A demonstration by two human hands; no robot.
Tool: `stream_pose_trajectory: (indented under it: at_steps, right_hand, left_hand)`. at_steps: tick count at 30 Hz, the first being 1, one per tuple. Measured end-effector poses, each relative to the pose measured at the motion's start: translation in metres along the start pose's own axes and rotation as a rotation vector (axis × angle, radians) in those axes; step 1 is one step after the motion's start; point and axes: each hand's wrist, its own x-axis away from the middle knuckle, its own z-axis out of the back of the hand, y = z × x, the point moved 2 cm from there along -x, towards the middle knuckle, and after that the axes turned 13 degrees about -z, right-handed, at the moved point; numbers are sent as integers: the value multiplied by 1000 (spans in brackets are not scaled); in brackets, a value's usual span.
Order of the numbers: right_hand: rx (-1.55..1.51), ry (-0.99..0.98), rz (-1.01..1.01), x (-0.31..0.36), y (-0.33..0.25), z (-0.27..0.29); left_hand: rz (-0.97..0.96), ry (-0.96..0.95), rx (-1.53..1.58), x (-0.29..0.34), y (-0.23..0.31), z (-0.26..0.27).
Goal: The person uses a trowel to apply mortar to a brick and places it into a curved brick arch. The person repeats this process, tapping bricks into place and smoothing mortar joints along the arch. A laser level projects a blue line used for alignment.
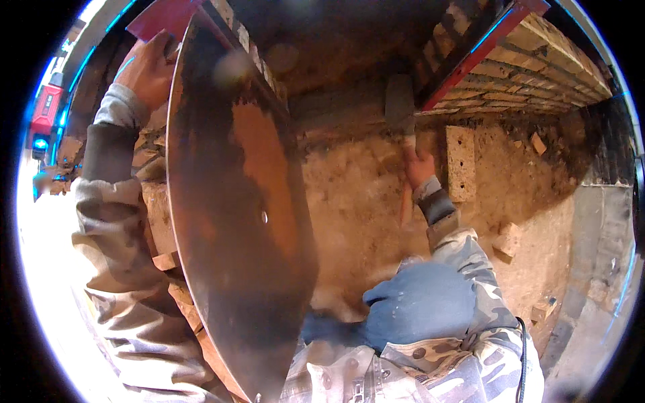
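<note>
A tall dark panel (232,282) with a rust-brown patch stands on edge left of my body. My left hand (146,72) is closed at its upper left edge, just beneath a red metal piece (163,19); the fingertips are partly hidden. Low over the dirt, my right hand (420,168) is wrapped round the handle of a tool with a broad, flat grey head (400,101). Its head points away from me, close to the foot of a red metal bar (463,64). The tool's exact kind is unclear.
A brick wall (531,67) rises at the far right behind the red bar. A brick with holes (461,163) lies right of my right hand, and a broken brick (508,240) nearer me. A red device (47,107) with a blue light stands far left. Dirt floor (356,201) lies between.
</note>
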Motion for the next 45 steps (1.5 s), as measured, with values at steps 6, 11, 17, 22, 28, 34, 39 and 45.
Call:
stream_pose_trajectory:
  at_steps: [6, 11, 17, 22, 28, 34, 39, 45]
  right_hand:
    - [173, 36, 378, -67, 2, -21]
    - [365, 30, 242, -32, 43, -37]
    - [386, -50, 121, -36, 47, -28]
    - [235, -90, 152, -83, 39, -48]
    - [390, -82, 154, -35, 76, -94]
    - [184, -179, -31, -35, 15, -80]
    - [563, 197, 360, -29, 37, -124]
    - [451, -63, 155, -35, 49, -105]
  left_hand:
    - [-99, 11, -6, 10, -26, -7]
    - [-93, 40, 66, 13, -43, -15]
    - [-76, 20, 41, 10, -44, -21]
    - [-19, -14, 27, 6, -39, -12]
    - [5, 0, 14, 2, -26, -12]
    - [-34, -16, 41, 5, -26, -10]
    - [-128, 58, 10, 2, -21, -8]
    - [-8, 19, 42, 4, -20, -9]
